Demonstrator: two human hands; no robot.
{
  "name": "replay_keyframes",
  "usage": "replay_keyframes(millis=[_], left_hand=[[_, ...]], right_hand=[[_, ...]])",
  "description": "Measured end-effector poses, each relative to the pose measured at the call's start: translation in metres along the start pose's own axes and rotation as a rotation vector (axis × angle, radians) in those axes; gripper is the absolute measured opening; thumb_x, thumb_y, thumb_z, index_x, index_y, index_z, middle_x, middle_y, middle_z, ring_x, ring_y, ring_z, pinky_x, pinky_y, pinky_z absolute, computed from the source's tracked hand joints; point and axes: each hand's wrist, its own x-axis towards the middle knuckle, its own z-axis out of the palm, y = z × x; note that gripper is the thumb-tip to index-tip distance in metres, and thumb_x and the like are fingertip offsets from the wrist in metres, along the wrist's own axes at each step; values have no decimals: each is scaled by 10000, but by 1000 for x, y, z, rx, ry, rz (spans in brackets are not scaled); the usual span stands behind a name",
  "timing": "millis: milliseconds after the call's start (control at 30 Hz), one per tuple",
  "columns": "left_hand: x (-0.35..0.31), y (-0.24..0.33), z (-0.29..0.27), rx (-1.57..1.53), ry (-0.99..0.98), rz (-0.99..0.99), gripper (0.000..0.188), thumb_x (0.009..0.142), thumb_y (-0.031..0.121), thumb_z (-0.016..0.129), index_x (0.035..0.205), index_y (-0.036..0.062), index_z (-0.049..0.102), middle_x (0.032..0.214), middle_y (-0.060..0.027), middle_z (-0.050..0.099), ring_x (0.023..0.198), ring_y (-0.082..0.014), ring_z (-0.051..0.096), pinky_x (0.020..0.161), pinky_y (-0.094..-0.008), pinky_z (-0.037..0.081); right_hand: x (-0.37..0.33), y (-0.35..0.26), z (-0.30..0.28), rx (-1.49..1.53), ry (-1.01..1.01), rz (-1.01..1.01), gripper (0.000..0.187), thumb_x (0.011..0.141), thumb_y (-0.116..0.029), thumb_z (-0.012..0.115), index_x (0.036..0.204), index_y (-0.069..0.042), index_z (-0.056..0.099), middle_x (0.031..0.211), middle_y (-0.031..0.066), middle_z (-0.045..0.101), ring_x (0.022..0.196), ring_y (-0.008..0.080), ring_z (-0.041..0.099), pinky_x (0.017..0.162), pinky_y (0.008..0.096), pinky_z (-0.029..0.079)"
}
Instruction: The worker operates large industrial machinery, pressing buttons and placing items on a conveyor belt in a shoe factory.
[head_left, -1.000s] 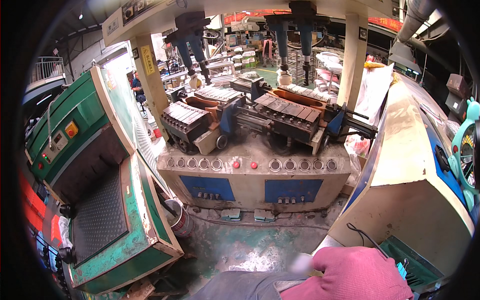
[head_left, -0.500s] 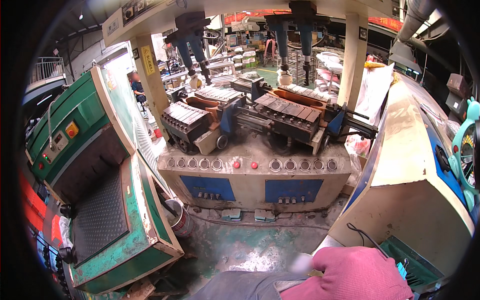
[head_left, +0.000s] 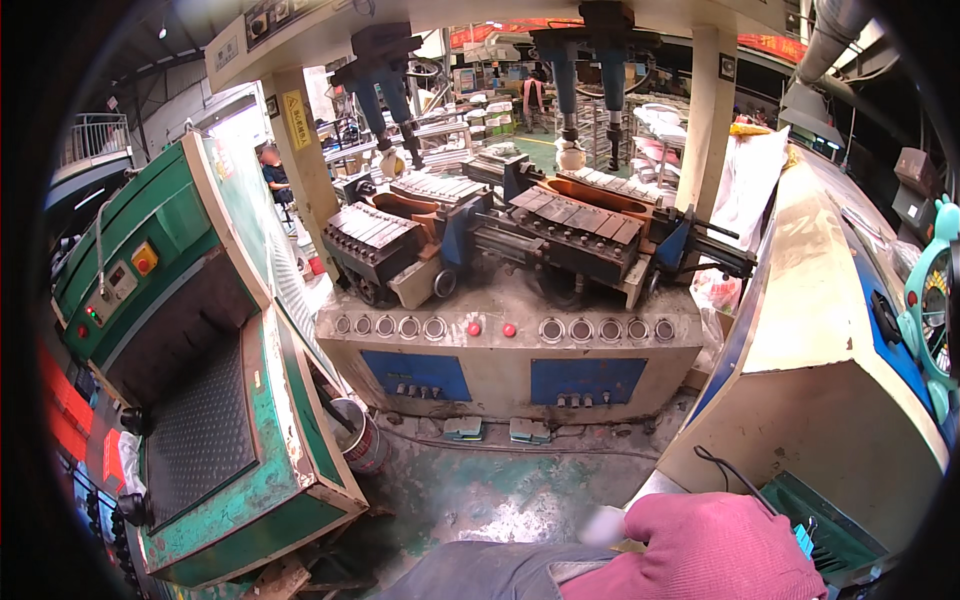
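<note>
A single hand (head_left: 715, 545) is seen at the five o'clock edge of the view, covered by a thick pink glove. Which hand it is cannot be told for certain; it enters from the lower right. The glove is bunched into a loose fist, knuckles up, and whether the fingers are pinching anything cannot be told, since they are hidden under the glove's back. Just beside the glove at its nine o'clock a small pale object (head_left: 603, 523) is seen, blurred, touching or nearly touching the fingers. Below the glove, at six o'clock, a grey-blue trouser leg (head_left: 480, 575) is visible.

At the glove's three o'clock a green ribbed tray (head_left: 825, 515) is set into the base of a cream-coloured machine housing (head_left: 815, 330), and a black cable (head_left: 730, 470) is laid from that housing toward the glove.

At twelve o'clock, well apart from the hand, a large pressing machine (head_left: 510, 355) is stood, with a row of round dials, two red buttons (head_left: 490, 328) and two blue panels on its front. Dark slatted moulds (head_left: 575, 225) are mounted on top of it. Two foot pedals (head_left: 495, 430) are placed on the wet concrete floor (head_left: 500, 490) before it.

At nine o'clock a green cabinet (head_left: 190, 400) with a black ribbed mat is tilted open, and a metal bucket (head_left: 355, 435) is stood just beside its right edge.
</note>
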Motion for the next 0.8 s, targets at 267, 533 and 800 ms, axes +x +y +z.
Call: replay_keyframes(millis=[267,533,800], left_hand=[[16,-10,-43,-431,-169,-160,216,976,173,511,1108,17,579,1191,-215,593,1145,-364,526,1075,-557,370],[3,0,-18,-1285,-207,-540,252,999,265,478,1148,93,587,1206,-75,604,1177,-281,514,1098,-476,338],[9,-7,-27,-253,-151,-71,254,949,121,526,1127,-45,602,1110,-192,637,1028,-308,587,969,-462,473]], right_hand=[[0,-1,-1,6,-2,4,529,1006,-409,280,1083,-113,711,1082,144,705,1024,341,659,907,460,479],[0,1,2,-6,21,-8,513,998,-404,299,1049,-109,716,1053,141,712,991,339,668,885,458,490],[6,5,10,-3,78,-21,537,1006,-412,285,991,-105,726,984,138,720,941,358,669,843,466,495]])
